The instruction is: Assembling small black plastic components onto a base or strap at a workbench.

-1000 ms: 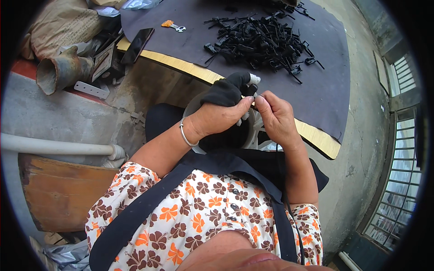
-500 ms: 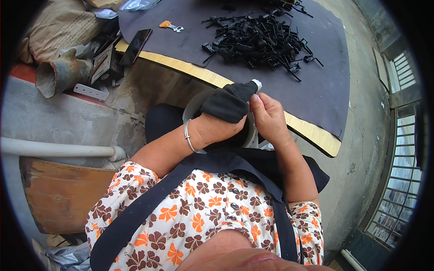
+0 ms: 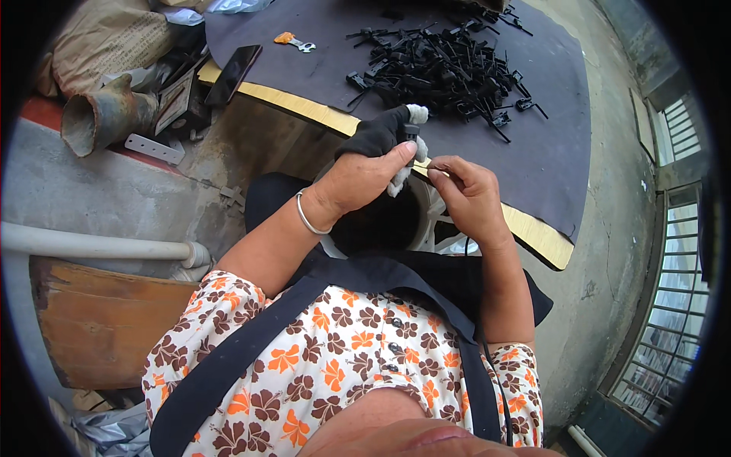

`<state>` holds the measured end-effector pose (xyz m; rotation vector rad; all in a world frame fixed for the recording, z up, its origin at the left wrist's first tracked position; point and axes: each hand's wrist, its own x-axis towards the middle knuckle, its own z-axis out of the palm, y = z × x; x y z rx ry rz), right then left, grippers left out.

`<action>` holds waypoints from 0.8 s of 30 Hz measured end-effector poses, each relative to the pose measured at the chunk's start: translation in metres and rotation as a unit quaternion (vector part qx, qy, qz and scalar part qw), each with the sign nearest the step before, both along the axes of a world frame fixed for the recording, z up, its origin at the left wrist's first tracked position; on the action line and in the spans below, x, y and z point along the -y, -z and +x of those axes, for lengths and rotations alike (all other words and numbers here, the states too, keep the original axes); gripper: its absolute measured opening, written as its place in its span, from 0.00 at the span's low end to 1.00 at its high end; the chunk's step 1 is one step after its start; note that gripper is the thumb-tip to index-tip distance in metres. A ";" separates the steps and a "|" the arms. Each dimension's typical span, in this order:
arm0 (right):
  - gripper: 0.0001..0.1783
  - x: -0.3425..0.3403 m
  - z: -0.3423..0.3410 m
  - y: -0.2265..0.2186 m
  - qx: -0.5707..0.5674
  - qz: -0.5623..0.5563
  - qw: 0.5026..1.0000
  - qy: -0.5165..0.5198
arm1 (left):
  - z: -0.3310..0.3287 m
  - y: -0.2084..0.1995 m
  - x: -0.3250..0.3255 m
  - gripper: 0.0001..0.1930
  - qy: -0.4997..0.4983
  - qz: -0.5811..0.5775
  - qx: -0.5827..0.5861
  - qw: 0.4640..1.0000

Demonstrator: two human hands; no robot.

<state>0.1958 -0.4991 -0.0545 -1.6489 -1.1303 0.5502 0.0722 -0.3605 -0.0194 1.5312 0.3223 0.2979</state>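
My left hand [image 3: 364, 169] has a dark cloth glove over its fingers, with whitish fingertips, and a bare thumb. Between that thumb and the gloved fingers it grips a small black plastic part [image 3: 411, 132]. Just to the right, my right hand [image 3: 470, 194] is bare and closed in a pinch, its fingertips close to the left fingers. What it pinches looks thin and dark, too small to name. Both hands are over the near edge of the table, above a pale bucket [image 3: 423, 221] with a dark inside.
A heap of black plastic parts [image 3: 449, 72] lies on the dark-covered table [image 3: 304, 84]. Left on it are a phone [image 3: 234, 75] and an orange-handled metal tool [image 3: 294, 42]. Beyond stand a rusty pipe piece [image 3: 103, 118] and a paper sack [image 3: 114, 42]. A thin black cord [image 3: 495, 365] hangs by my right arm.
My left hand has turned, so its thumb and the black part now show. My right hand has drawn slightly right and down, away from the left fingertips.
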 end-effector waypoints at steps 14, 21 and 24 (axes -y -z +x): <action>0.05 0.000 0.001 -0.004 -0.132 0.075 0.988 0.004 | -0.001 0.011 0.007 0.14 0.028 0.177 0.020 0.984; 0.14 -0.001 -0.005 -0.005 -0.049 0.017 0.997 -0.050 | 0.002 0.009 0.013 0.06 0.034 0.390 0.070 0.918; 0.15 -0.007 -0.011 0.002 -0.065 0.024 0.997 -0.020 | 0.002 0.009 0.013 0.03 0.043 0.479 0.096 0.871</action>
